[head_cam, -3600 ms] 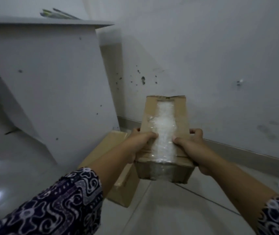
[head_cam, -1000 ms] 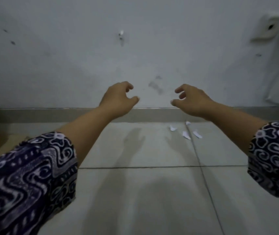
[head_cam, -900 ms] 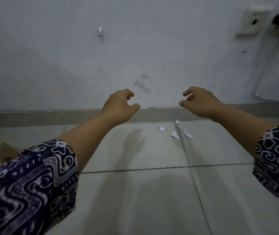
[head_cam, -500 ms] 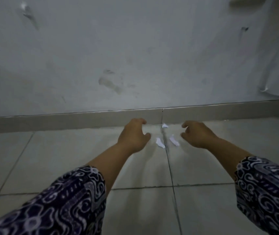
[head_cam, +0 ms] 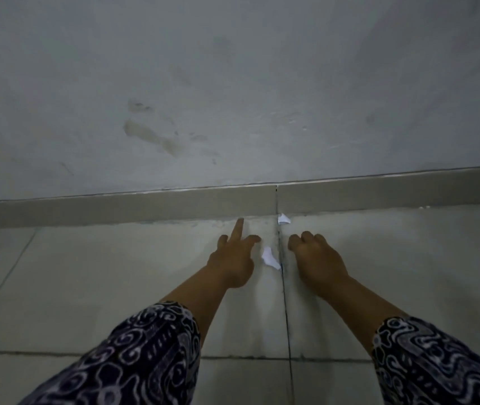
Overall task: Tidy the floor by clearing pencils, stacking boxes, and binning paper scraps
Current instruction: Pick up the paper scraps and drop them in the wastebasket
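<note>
Two white paper scraps lie on the tiled floor. One scrap point(head_cam: 283, 219) sits against the baseboard, the other scrap point(head_cam: 269, 257) lies between my hands beside a grout line. My left hand point(head_cam: 233, 258) rests low just left of that scrap, index finger stretched toward the baseboard, with nothing in it. My right hand point(head_cam: 316, 258) presses down on the floor right of the grout line with its fingers curled under. What lies beneath those fingers is hidden. No boxes, pencils or bin are in view.
A grey-white wall point(head_cam: 233, 97) with stains rises straight ahead above a beige baseboard point(head_cam: 145, 209). Pale floor tiles point(head_cam: 87, 287) spread left and right of my arms in patterned sleeves.
Both hands have dropped to the floor at the scraps. The scrap that lay right of the grout line is now covered by my right hand. My left index finger has stretched out.
</note>
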